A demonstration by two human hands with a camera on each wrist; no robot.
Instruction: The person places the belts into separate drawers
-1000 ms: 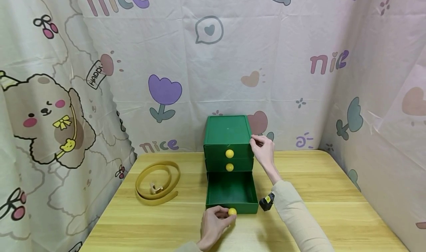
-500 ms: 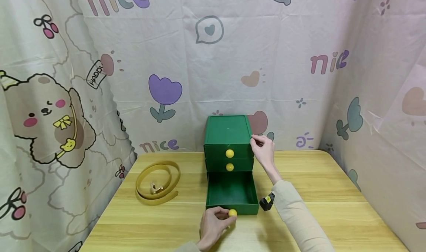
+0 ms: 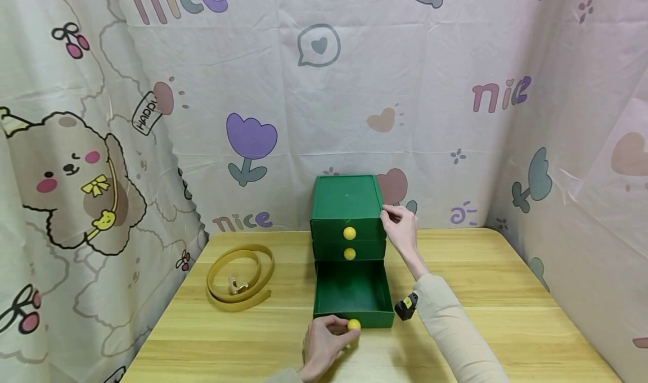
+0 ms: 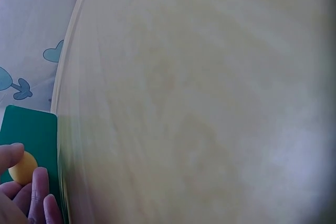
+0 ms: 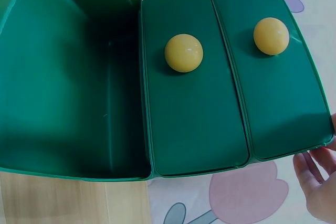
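A green drawer cabinet point(image 3: 347, 197) with three stacked drawers stands on the table, each drawer bearing a round yellow knob. Its bottom drawer point(image 3: 377, 319) is pulled well out, and its visible interior is bare. The left hand point(image 3: 322, 346) pinches the yellow knob point(image 3: 354, 325) of that drawer between thumb and fingers, as the left wrist view also shows. At the upper right front corner, the right hand point(image 3: 401, 228) holds the cabinet with its fingertips. In the right wrist view, the middle drawer point(image 5: 194, 114) and top drawer point(image 5: 283, 93) are closed.
A coiled yellow belt point(image 3: 243, 305) with a gold-coloured buckle point(image 3: 237, 286) lies on the wooden table point(image 3: 486, 315) left of the cabinet. Printed cloth point(image 3: 354, 102) hangs behind the table and on both sides. A small black camera point(image 3: 406, 306) sits at the right wrist.
The bottom drawer and its knob have come very slightly nearer the person, with the left hand still on the knob. The right hand has stayed at the cabinet corner.
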